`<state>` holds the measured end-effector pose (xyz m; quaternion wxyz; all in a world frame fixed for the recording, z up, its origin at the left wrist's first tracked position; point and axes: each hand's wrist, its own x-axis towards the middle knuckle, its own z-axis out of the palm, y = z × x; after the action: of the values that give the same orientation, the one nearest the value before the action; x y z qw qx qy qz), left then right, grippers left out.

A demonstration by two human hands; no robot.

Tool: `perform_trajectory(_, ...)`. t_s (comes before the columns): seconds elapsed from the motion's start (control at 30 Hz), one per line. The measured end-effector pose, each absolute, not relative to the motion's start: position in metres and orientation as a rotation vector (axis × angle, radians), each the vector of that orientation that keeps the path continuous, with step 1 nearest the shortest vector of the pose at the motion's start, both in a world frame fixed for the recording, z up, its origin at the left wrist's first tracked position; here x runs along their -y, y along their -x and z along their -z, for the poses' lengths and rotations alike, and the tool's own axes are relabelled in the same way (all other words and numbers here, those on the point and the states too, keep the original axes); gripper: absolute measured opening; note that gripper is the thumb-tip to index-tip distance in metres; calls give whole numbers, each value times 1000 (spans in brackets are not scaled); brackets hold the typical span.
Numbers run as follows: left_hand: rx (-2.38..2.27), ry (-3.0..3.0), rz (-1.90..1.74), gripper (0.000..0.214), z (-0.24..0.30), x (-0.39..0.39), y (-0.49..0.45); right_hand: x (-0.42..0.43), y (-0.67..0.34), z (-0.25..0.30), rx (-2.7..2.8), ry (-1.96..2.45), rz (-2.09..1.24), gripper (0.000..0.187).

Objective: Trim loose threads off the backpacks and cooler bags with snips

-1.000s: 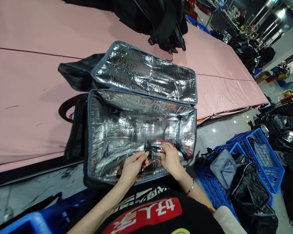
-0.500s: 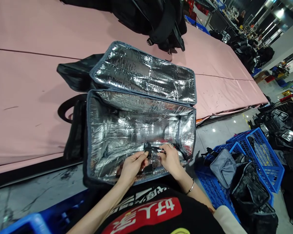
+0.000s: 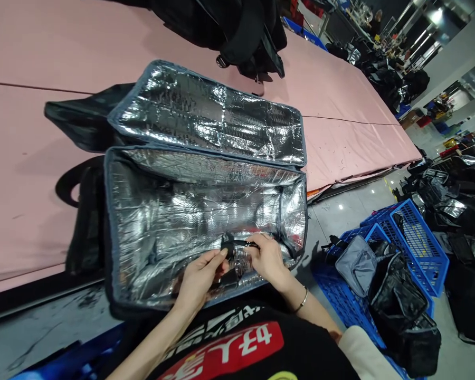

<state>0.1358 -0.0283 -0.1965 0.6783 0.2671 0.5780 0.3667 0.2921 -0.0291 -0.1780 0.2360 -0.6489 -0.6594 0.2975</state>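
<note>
An insulated bag [image 3: 107,227] with crinkled silver foil lining and dark grey edging stands open in front of me. Its foil-lined lid [image 3: 217,113] is folded back onto the pink table. At the bag's near wall, my left hand [image 3: 200,272] pinches a short black strap [image 3: 227,245] between thumb and fingers. My right hand [image 3: 267,258] is closed just to the right of it, on a thin black piece [image 3: 245,243] that reaches toward the strap. The exact kind of this piece is too small to make out. My fingers partly hide both.
The pink-covered table [image 3: 19,174] stretches away to the right. More black bags [image 3: 237,31] lie at its far side. Blue crates [image 3: 427,248] with bags stand on the floor at right, beside piles of black bags [image 3: 467,295]. Another blue crate [image 3: 75,353] is at lower left.
The whole view has shifted, so the bag and table sit farther left. The bag's left end appears slightly nearer. Both hands keep their hold at the near wall.
</note>
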Motion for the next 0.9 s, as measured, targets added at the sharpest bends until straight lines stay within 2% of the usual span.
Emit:
perform_trajectory(0.13,-1318,-534,-849,44,196,29,-136,31,-297,179,1495,1643,-1100,16)
perform_trajectory(0.3,-1323,-445,-870,50,193,30,-136,36,-305,172,1296,1378,-1547,39)
perform_trajectory(0.4,-1296,-447,-843,58,189,30,-134,39,-305,165,1338,1281,-1703,51)
perform_trajectory(0.47,-1283,-468,-825,61,188,31,-133,40,-301,163,1414,1279,-1692,47)
perform_trajectory(0.6,-1311,-547,-854,50,191,31,-134,37,-290,169,1419,1491,-1499,31)
perform_trajectory(0.77,-1266,-617,-813,39,189,34,-135,30,-285,184,1229,1614,-1420,31)
perform_trajectory(0.9,-1233,-626,-754,44,184,38,-133,30,-284,188,1148,1592,-1380,29)
